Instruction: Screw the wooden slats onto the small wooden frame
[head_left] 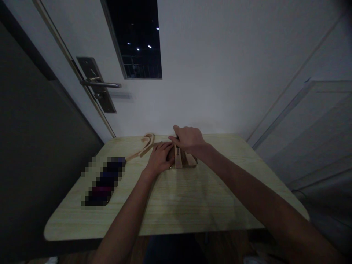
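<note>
Wooden assembly [178,161] is sitting toward the far middle of the pale tabletop [209,205], between the hands and partly hidden by them. The right hand [190,139] is gripping a slim dark tool [178,148], which is pointing down at the wood; its lower end is looking too small and dim to make out. The left hand [160,158] is resting against the left side, covering much of it; whether its fingers are clasping an edge, I cannot tell. Just left of that hand, a curved wooden piece [148,143] is lying near the far edge, and a thin wooden strip [133,156] is running from it toward a pixelated dark object [104,183] on the left. Close beyond the table, a white door [192,80] is standing, bearing a metal handle [101,84] and a dark window [140,44] toward the left.
</note>
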Available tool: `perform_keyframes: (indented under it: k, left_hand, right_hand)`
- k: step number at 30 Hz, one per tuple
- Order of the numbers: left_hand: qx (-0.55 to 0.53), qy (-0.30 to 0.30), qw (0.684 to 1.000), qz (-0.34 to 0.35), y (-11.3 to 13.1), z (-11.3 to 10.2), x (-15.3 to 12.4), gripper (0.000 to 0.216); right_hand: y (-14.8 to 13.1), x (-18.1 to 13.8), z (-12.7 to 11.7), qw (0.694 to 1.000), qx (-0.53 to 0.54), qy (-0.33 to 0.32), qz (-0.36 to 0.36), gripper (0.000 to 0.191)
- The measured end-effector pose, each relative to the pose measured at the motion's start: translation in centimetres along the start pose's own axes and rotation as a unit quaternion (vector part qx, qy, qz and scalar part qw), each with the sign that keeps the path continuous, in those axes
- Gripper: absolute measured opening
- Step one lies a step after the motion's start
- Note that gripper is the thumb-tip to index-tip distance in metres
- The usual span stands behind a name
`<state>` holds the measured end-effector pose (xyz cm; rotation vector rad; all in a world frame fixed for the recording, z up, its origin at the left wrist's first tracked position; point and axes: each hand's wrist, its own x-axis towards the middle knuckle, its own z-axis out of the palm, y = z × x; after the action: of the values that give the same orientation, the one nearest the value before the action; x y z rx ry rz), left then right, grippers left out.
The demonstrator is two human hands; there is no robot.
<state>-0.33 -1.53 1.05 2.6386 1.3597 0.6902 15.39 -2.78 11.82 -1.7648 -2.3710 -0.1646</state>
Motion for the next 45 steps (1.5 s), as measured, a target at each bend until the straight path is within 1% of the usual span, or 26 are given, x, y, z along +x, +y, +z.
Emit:
perform_keyframes:
  k: [2,4,6,9,12,14,16,19,22,25,28,30,33,35,37,40,42,45]
  left_hand:
    - [-0.001,0.0,1.0,-0.004,0.1,-0.1,0.0,0.051]
    - [-0.004,0.0,1.0,-0.003,0.2,-0.2,-0.1,0.05]
    - [-0.006,0.001,1.0,-0.002,0.2,-0.1,-0.1,0.051]
    - [-0.001,0.004,1.0,-0.002,0.1,0.0,-0.1,0.053]
    - [0.001,0.006,1.0,0.003,0.0,0.1,0.0,0.053]
    - [-0.001,0.005,1.0,0.005,0.0,0.1,0.0,0.052]
    - [-0.003,0.001,1.0,0.006,-0.1,0.1,0.0,0.053]
    - [-0.004,-0.001,1.0,0.01,-0.1,0.0,0.0,0.054]
    - [-0.003,0.005,1.0,0.006,0.0,-0.1,-0.1,0.054]
    - [0.001,0.002,1.0,0.003,0.1,0.0,0.0,0.055]
    - [0.002,0.002,1.0,0.0,0.1,0.1,0.0,0.055]
    - [-0.001,0.004,1.0,-0.005,0.1,0.2,0.1,0.055]
    - [-0.003,0.002,1.0,-0.007,0.1,0.2,0.0,0.056]
    - [-0.001,-0.001,1.0,-0.006,0.0,0.2,0.0,0.057]
    - [0.001,-0.002,1.0,-0.006,0.0,0.2,0.0,0.057]
    - [0.005,0.001,1.0,-0.003,0.0,0.3,0.1,0.054]
    - [0.01,0.003,1.0,-0.004,0.1,0.3,0.0,0.053]
    - [0.013,0.001,1.0,-0.008,0.1,0.2,0.0,0.053]
  right_hand:
    - [0.8,0.0,-0.2,0.995,0.014,-0.029,-0.096,0.035]
    - [1.6,-0.1,-0.3,0.987,0.04,-0.04,-0.148,0.033]
    - [2.4,-0.1,-0.2,0.978,0.087,-0.045,-0.183,0.03]
    - [3.4,0.0,0.2,0.957,0.166,-0.051,-0.234,0.02]
    - [4.3,0.2,0.5,0.946,0.203,-0.053,-0.246,0.015]
    - [4.6,0.2,0.5,0.948,0.199,-0.054,-0.243,0.014]
    - [4.5,0.1,0.2,0.96,0.165,-0.058,-0.219,0.015]
    - [3.6,-0.2,-0.5,0.976,0.093,-0.07,-0.183,0.021]
    - [2.5,-0.4,-1.0,0.987,0.032,-0.067,-0.146,0.03]
    - [1.7,-0.4,-1.2,0.992,-0.003,-0.063,-0.114,0.036]
    - [1.1,-0.6,-1.0,0.995,-0.021,-0.055,-0.08,0.036]
    - [0.7,-0.7,-0.8,0.998,-0.025,-0.041,-0.044,0.037]
    - [0.1,-0.8,-0.4,0.999,-0.031,-0.017,0.032,0.04]
    - [-0.2,-0.8,-0.4,0.997,-0.04,-0.01,0.065,0.04]
    - [-0.2,-0.8,-0.6,0.997,-0.047,-0.014,0.067,0.041]
    - [0.2,-0.7,-0.9,0.998,-0.048,-0.023,0.036,0.041]
    - [0.7,-0.7,-1.1,0.999,-0.032,-0.021,0.0,0.036]
    - [1.5,-0.5,-1.2,0.996,0.032,-0.021,-0.077,0.025]
